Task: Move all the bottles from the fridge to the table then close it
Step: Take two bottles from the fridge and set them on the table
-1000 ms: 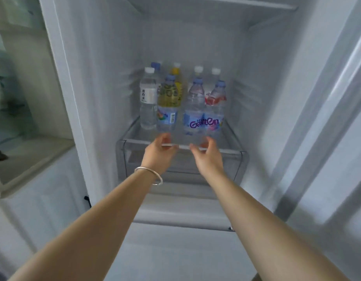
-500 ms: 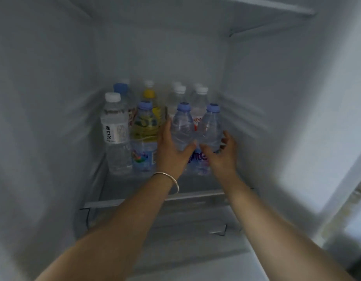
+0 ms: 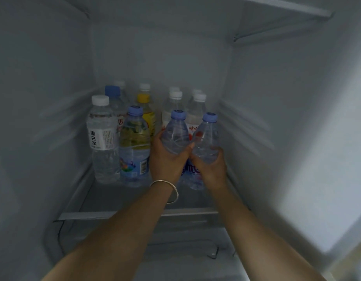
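Observation:
Several bottles stand on a glass shelf (image 3: 114, 197) inside the open fridge. My left hand (image 3: 165, 159) grips a clear blue-capped water bottle (image 3: 176, 132) in the front row. My right hand (image 3: 211, 169) grips a second blue-capped water bottle (image 3: 208, 136) just to its right; the two touch. Left of them stand a blue-capped bottle with yellowish contents (image 3: 135, 147) and a white-capped bottle (image 3: 102, 138). Behind are a yellow-capped bottle (image 3: 144, 102), a blue-capped one (image 3: 112, 94) and white-capped ones (image 3: 175, 98).
The fridge walls close in on the left (image 3: 43, 118) and right (image 3: 277, 118). Another shelf (image 3: 277, 9) hangs overhead. Below the glass shelf sits a clear drawer (image 3: 135, 236). A metal bangle (image 3: 167, 191) circles my left wrist.
Both hands rose from the shelf's front edge into the fridge and closed around the two front right bottles. The view moved closer into the compartment.

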{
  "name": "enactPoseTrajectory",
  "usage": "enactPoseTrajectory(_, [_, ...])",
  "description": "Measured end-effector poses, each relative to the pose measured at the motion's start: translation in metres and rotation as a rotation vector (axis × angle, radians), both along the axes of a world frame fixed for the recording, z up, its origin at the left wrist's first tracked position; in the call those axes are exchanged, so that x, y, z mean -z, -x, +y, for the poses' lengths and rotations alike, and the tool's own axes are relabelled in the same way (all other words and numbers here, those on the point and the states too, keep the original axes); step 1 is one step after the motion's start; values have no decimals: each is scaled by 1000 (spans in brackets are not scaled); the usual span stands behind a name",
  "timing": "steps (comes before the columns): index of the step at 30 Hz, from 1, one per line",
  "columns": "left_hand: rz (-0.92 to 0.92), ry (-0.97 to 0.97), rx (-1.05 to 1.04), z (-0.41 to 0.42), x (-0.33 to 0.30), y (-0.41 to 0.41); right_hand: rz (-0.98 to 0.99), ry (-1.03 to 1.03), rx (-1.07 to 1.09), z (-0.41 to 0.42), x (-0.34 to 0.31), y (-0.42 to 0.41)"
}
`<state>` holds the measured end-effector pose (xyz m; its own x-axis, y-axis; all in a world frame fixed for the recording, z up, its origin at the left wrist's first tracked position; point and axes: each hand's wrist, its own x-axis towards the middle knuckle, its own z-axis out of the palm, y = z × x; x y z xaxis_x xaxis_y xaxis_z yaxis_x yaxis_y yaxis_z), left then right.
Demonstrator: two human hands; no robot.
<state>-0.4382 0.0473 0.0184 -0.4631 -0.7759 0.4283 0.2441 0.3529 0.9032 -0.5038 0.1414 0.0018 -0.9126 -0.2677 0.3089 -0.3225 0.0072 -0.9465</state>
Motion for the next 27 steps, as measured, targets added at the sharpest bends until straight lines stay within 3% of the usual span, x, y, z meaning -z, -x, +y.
enactPoseTrajectory(8, [-23,64,-6,10,-7,-12,-17,74,124,0,-11,-13])
enactPoseTrajectory(13, [27,82,83,17,-27,-48,85,154,161,14,-31,-53])
enactPoseTrajectory(22, [34,56,444,53,-38,-180,190,127,300,77,-34,-195])
enactPoseTrajectory(27, [-9,5,603,97,-15,-256,103,101,420,131,-8,-287])
